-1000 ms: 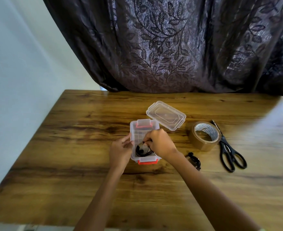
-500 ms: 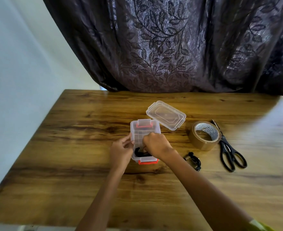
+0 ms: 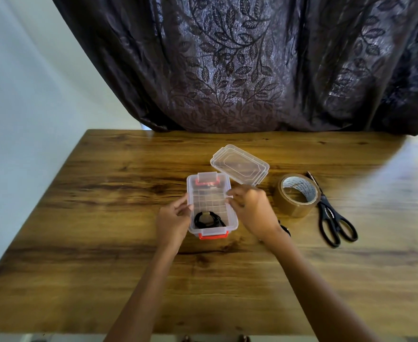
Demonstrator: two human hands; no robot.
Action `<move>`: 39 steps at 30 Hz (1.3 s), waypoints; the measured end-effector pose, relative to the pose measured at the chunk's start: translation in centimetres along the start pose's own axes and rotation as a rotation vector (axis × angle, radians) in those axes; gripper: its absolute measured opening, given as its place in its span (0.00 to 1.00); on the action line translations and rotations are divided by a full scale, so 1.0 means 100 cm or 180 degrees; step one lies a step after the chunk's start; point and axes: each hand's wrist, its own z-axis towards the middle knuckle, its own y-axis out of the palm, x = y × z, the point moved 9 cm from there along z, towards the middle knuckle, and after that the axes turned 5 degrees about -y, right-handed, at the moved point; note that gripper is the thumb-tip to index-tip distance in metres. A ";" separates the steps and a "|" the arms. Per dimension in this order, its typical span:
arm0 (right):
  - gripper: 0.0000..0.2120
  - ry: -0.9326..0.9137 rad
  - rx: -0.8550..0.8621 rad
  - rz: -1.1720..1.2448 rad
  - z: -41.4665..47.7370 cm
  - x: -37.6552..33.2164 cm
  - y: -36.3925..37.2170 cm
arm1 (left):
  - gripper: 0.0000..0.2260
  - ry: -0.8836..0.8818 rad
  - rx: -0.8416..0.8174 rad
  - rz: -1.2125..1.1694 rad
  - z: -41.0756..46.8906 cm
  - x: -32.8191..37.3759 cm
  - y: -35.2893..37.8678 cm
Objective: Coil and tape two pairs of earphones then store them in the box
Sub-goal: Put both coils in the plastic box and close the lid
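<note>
A clear plastic box [image 3: 232, 214] with orange latches stands open on the wooden table [image 3: 99, 218]. One coiled black pair of earphones [image 3: 206, 219] lies inside at its near end. My left hand [image 3: 173, 218] rests against the box's left wall with relaxed fingers. My right hand [image 3: 252, 208] hovers just right of the box, fingers loosely curled and holding nothing. A second black pair of earphones [image 3: 286, 230] lies on the table, mostly hidden behind my right wrist.
The box's clear lid [image 3: 240, 165] lies behind the box to the right. A roll of brown tape [image 3: 296, 197] and black scissors [image 3: 333, 223] sit further right. A dark leaf-patterned curtain hangs behind the table's far edge.
My right hand has let go of the coiled earphones inside the box and drawn out to the right. The left hand stays at the box's side.
</note>
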 end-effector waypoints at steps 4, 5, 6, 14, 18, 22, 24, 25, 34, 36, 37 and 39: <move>0.05 0.0831 0.0454 0.0019 -0.034 0.053 -0.032 | 0.17 -0.0010 0.0039 0.0078 0.002 -0.001 -0.001; 0.06 0.1050 0.0468 0.0027 -0.044 0.066 -0.035 | 0.17 -0.0013 0.0046 0.0102 0.002 -0.002 -0.001; 0.06 0.1222 0.0468 0.0029 -0.053 0.076 -0.038 | 0.17 -0.0014 0.0052 0.0116 0.002 -0.002 -0.001; 0.15 0.1866 0.0237 -0.0050 -0.096 0.107 -0.034 | 0.17 -0.0030 0.0078 0.0116 0.001 -0.002 0.000; 0.13 0.1883 0.0342 0.0017 -0.097 0.106 -0.034 | 0.17 -0.0047 0.0085 0.0085 0.001 -0.003 -0.001; 0.09 0.2003 0.0638 0.0534 -0.096 0.105 -0.040 | 0.17 -0.0021 0.0110 0.0074 0.000 -0.002 -0.001; 0.08 0.1935 0.0897 0.0761 -0.087 0.097 -0.048 | 0.17 -0.0013 0.0117 0.0067 0.000 -0.002 -0.001; 0.08 0.1863 0.1005 0.0829 -0.080 0.089 -0.052 | 0.17 -0.0012 0.0121 0.0055 0.000 -0.001 -0.002; 0.05 0.0964 0.0663 0.1074 0.012 0.004 -0.025 | 0.17 0.0024 0.0062 0.0007 -0.002 0.001 -0.002; 0.05 0.0901 0.0431 0.0922 0.025 -0.002 -0.005 | 0.17 0.0003 0.0036 -0.0013 -0.001 -0.001 -0.001; 0.05 0.0878 0.0332 0.0810 0.030 -0.003 0.005 | 0.17 -0.0001 0.0038 -0.0001 -0.001 -0.001 -0.002; 0.05 0.0829 0.0184 0.0579 0.038 -0.004 0.023 | 0.17 -0.0005 0.0024 0.0037 -0.001 -0.001 -0.002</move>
